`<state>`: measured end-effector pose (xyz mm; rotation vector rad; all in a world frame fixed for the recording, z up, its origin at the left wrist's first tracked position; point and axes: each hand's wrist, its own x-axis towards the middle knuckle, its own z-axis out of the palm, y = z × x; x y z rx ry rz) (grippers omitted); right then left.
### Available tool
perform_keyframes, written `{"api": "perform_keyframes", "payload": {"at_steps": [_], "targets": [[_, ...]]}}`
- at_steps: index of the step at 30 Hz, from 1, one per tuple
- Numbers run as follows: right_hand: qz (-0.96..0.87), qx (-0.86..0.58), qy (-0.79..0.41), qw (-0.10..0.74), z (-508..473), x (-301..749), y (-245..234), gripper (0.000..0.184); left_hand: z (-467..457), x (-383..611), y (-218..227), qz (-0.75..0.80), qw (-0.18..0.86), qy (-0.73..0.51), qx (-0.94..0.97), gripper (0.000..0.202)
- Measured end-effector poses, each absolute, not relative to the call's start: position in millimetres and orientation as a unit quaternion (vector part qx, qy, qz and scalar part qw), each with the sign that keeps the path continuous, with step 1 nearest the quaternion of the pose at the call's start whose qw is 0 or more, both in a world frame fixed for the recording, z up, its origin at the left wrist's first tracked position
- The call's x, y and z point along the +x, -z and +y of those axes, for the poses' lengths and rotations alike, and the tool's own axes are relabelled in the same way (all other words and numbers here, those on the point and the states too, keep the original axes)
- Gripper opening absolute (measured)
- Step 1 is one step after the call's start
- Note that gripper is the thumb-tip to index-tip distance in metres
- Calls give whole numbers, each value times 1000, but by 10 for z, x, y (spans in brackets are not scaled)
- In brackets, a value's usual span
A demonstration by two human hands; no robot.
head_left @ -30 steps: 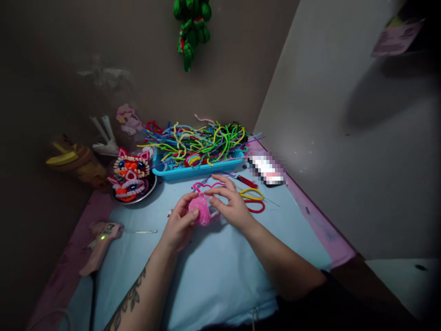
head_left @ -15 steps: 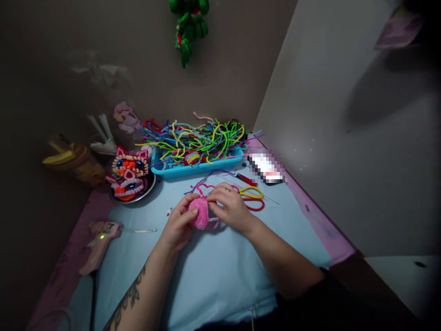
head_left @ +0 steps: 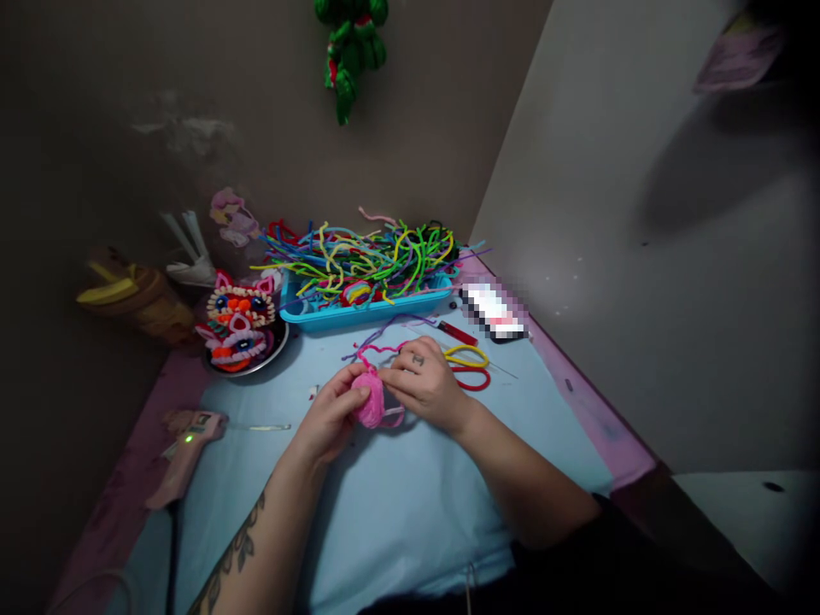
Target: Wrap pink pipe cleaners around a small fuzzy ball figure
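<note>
My left hand [head_left: 330, 412] grips a fuzzy pink ball of wound pipe cleaner [head_left: 370, 401], thumb pressed on its front. My right hand [head_left: 426, 384] is closed against the ball's right side, fingers curled and pinching the pink pipe cleaner strand [head_left: 377, 351] that loops out behind it. Both hands rest low over the light blue table cover [head_left: 397, 504], near its middle.
A blue tray [head_left: 359, 314] heaped with coloured pipe cleaners stands behind the hands. Yellow and red loops [head_left: 471, 367] and a phone [head_left: 496, 312] lie to the right. A pipe-cleaner lion head on a metal plate [head_left: 240, 329] sits left, a pink glue gun [head_left: 185, 453] nearer left. Walls close in behind and right.
My right hand's spread fingers have curled in and closed against the pink ball. The left hand has kept its hold. The view shifted slightly.
</note>
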<state>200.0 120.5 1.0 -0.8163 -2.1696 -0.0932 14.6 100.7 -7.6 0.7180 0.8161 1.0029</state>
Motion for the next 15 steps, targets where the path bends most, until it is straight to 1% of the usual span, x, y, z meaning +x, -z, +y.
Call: {"api": "perform_keyframes", "payload": {"at_steps": [3, 6, 9, 12, 15], "targets": [[-846, -336, -21, 415, 1212, 1968, 30, 15, 1014, 144, 59, 381, 734, -462, 321, 44], [-805, -356, -160, 448, 1232, 1946, 71, 13, 1038, 141, 42, 394, 721, -475, 315, 56], [-745, -390, -308, 444, 1244, 1937, 93, 12, 1075, 137, 42, 419, 680, -511, 317, 59], [-663, -416, -442, 437, 1241, 1911, 118, 18, 1102, 137, 50, 431, 650, -532, 330, 61], [-586, -413, -532, 450, 1230, 1850, 157, 24, 1107, 143, 56, 425, 651, -524, 346, 65]]}}
